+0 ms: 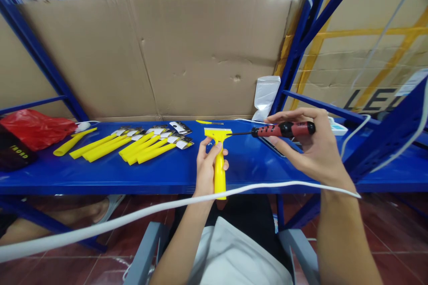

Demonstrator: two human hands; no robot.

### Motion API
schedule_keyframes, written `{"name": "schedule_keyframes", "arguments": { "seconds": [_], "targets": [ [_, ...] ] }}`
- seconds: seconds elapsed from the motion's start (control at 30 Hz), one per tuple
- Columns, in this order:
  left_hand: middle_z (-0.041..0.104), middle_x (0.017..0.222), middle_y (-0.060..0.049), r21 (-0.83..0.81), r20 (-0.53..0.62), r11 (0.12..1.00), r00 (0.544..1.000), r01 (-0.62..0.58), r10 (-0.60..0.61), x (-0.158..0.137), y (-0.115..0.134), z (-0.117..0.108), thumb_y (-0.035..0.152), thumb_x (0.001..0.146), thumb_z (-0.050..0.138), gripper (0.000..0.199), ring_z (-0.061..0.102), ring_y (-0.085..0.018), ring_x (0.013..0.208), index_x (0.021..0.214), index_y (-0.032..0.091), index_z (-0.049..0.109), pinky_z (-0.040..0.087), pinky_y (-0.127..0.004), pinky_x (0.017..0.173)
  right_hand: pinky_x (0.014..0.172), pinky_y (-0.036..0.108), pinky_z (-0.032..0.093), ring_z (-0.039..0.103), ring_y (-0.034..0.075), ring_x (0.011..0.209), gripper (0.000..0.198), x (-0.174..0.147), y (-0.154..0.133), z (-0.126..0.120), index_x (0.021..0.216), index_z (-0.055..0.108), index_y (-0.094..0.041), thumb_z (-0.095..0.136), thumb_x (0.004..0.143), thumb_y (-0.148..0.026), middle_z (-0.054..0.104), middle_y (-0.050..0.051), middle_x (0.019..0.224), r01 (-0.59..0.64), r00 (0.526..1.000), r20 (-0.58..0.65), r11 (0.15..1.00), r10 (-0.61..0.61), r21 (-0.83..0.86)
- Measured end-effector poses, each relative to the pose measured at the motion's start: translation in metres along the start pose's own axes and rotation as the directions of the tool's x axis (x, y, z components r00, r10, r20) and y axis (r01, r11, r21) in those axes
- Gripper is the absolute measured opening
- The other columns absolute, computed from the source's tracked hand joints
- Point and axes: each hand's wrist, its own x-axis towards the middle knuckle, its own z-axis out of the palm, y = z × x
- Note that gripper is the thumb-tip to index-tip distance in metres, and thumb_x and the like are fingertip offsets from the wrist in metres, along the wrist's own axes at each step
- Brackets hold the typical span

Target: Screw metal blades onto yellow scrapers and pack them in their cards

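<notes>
My left hand (209,160) is wrapped round the handle of a yellow scraper (220,173), held upright over the front edge of the blue table with its wide blade head at the top. In my right hand (312,147) is a red and black screwdriver (284,130), held level between thumb and fingers. Its dark shaft points left, and the tip meets the right side of the scraper's head. Whether the tip sits in a screw is too small to tell.
Several yellow scrapers (140,148) with tags lie left on the blue table (174,173). Behind my hands are a yellow-handled knife (203,122) and a phone (276,148). A red bag (36,127) lies far left. A white cable (133,213) crosses in front; blue posts (297,44) stand right.
</notes>
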Motion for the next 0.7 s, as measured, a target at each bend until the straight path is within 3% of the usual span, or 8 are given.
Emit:
{"name": "schedule_keyframes", "arguments": {
  "seconds": [0.2,0.43,0.6,0.7],
  "targets": [
    [0.073,0.111,-0.002,0.016,0.016,1.000,1.000,0.008,-0.008,-0.0003,0.0005,-0.0005,0.030,0.078,0.101,0.067,0.072,-0.011,0.079,0.132,0.027,0.062,0.045,-0.016,0.051,0.104,0.058,0.071,0.085,0.033,0.116,0.053,-0.0008,-0.0060,0.0039,0.130,0.062,-0.036,0.093,0.091,-0.020,0.084,0.002,0.122,0.014,1.000,-0.007,0.994,-0.014,0.104],
    [0.073,0.107,-0.001,0.024,0.036,1.000,0.999,0.017,-0.018,-0.0005,0.0005,-0.0007,0.031,0.078,0.101,0.068,0.071,-0.012,0.079,0.131,0.027,0.060,0.046,-0.016,0.050,0.097,0.052,0.073,0.086,0.031,0.104,0.055,-0.0024,-0.0015,0.0070,0.129,0.065,-0.036,0.098,0.087,-0.025,0.083,0.002,0.115,0.056,0.990,-0.125,0.998,-0.060,-0.041],
    [0.072,0.108,-0.001,0.019,0.022,1.000,1.000,0.015,-0.016,-0.0002,0.0003,-0.0002,0.030,0.078,0.101,0.068,0.071,-0.012,0.078,0.131,0.027,0.060,0.045,-0.016,0.050,0.108,0.061,0.070,0.083,0.034,0.119,0.061,-0.0002,-0.0028,0.0048,0.131,0.062,-0.038,0.100,0.085,-0.028,0.081,0.005,0.128,0.030,0.999,-0.033,0.996,-0.028,0.083],
    [0.073,0.110,-0.001,0.020,0.023,1.000,1.000,0.016,-0.016,-0.0001,0.0003,0.0000,0.030,0.079,0.101,0.067,0.071,-0.012,0.079,0.132,0.028,0.060,0.045,-0.016,0.050,0.108,0.061,0.070,0.084,0.033,0.119,0.059,-0.0004,-0.0032,0.0047,0.131,0.060,-0.037,0.097,0.087,-0.025,0.083,0.004,0.126,0.015,1.000,-0.001,0.992,-0.015,0.123]
  ]
}}
